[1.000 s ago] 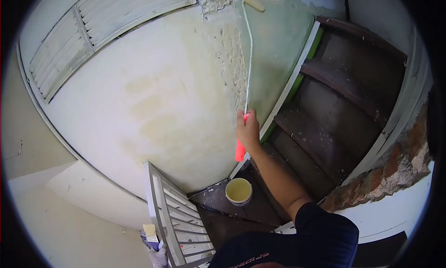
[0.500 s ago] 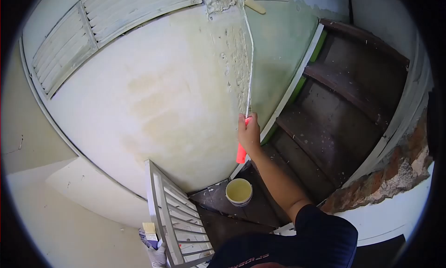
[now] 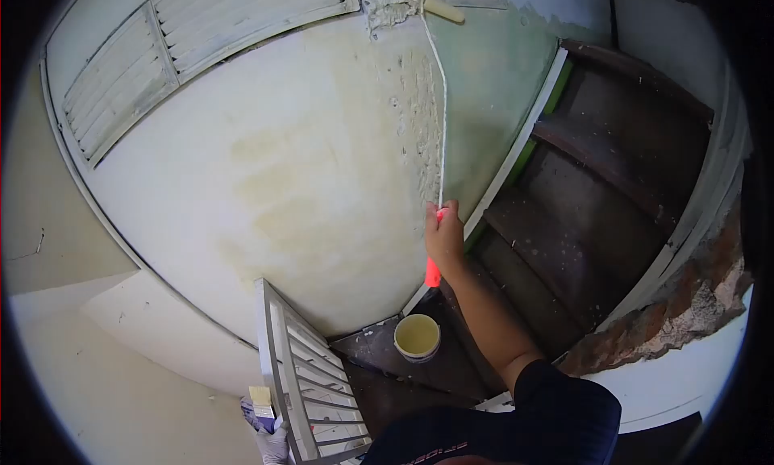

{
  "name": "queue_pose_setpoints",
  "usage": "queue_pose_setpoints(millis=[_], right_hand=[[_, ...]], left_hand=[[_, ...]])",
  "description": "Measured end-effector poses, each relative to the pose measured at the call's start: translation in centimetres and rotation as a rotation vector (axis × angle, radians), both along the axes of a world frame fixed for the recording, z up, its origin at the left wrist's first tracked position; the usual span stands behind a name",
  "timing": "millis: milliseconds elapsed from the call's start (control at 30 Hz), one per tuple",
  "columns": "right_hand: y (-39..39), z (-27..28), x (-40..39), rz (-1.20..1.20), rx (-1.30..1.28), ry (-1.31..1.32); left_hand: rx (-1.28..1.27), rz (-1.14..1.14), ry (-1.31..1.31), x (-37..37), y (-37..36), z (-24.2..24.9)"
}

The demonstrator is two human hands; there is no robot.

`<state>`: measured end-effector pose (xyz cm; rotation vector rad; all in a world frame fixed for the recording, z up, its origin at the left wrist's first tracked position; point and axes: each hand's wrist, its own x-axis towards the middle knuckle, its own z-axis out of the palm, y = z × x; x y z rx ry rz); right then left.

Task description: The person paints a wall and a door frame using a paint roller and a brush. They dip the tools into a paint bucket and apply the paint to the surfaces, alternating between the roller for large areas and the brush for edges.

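Before pitted plaster [image 3: 419, 134], the right grip [image 3: 445, 237] wraps a roller handle [image 3: 434, 274], the left grip [image 3: 273, 445] a bristled brush [image 3: 261, 396].

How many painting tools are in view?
2: a roller in the right hand, a brush in the gloved left hand beside the railing. Others may be hidden.

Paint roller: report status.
Right hand gripping paint roller. Gloved left hand holding paintbrush. Roller head high, contact with wall unclear. White railing between paintbrush and bucket.

Could not read lettering [image 3: 439, 454] on the shirt [image 3: 492, 421]; saw the red handle [image 3: 433, 274] only partly, behind the right hand [image 3: 446, 239], and the gloved hand [image 3: 273, 445] cut off by the bottom edge.
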<state>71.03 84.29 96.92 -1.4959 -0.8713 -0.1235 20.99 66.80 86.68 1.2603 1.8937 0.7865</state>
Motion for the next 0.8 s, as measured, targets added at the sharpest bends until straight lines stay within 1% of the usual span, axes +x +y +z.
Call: queue_pose_setpoints(millis=[33,67,100,200,233,267,300,367,400,433,500,533,567,600,633,700,733,800], right_hand=[[-0.3,0.1,0.2,0.012,-0.034,0.023],[-0.4,0.5,0.5,-0.032,-0.005,-0.032],[-0.7,1.2,0.8,-0.052,0.009,-0.069],[-0.6,3.9,3.1,-0.086,-0.034,-0.14],[-0.8,5.4,3.8,-0.09,-0.056,-0.144],[-0.8,6.5,4.5,-0.114,-0.073,-0.175],[-1.0,7.4,5.0,-0.105,-0.046,-0.177],[-1.4,8.1,5.5,-0.072,-0.029,-0.176],[-1.5,7.4,5.5,-0.059,-0.042,-0.161],[-2.1,6.6,5.2,-0.045,-0.074,-0.155],[-2.3,3.0,4.8,-0.024,-0.074,-0.138],[-2.8,1.6,4.5,0.008,-0.091,-0.149],[-2.9,1.5,4.7,0.011,-0.089,-0.151],[-2.9,1.5,4.9,-0.012,-0.114,-0.151],[-3.1,1.4,5.2,-0.037,-0.142,-0.149],[-3.8,5.2,6.0,-0.053,-0.15,-0.177],[-3.6,6.8,7.0,-0.058,-0.144,-0.213],[-2.9,10.3,9.1,-0.091,-0.117,-0.266]], left_hand=[[-0.008,0.04,0.02,0.2,-0.2,-0.1],[0.101,0.02,-0.128,1.2,-0.5,1.2],[0.048,-0.041,-0.081,-0.5,0.2,-0.8],[0.042,-0.04,-0.076,-1.1,0.1,-1.5],[0.094,-0.095,-0.092,-1.6,0.2,-2.1],[0.145,-0.151,-0.108,-2.4,0.5,-3.3],[0.251,-0.014,-0.223,-4.5,1.3,-8.4],[0.291,0.003,-0.217,-4.5,1.4,-8.6],[0.26,-0.008,-0.264,-3.7,1.3,-7.5],[0.4,-0.063,-0.224,-2.6,1.1,-6.4],[0.349,-0.086,-0.301,-3.5,1.3,-7.4],[0.366,-0.101,-0.262,-2.8,1.1,-6.4],[0.369,-0.098,-0.263,-1.7,0.6,-4.0],[0.249,-0.088,-0.025,-0.3,-0.1,-1.0],[0.125,-0.08,0.213,0.4,-0.4,0.5],[0.122,-0.229,0.068,-6.0,1.4,-8.3],[0.123,-0.233,0.065,-5.7,1.4,-8.0],[0.113,-0.16,0.331,-4.0,0.8,-6.0]])
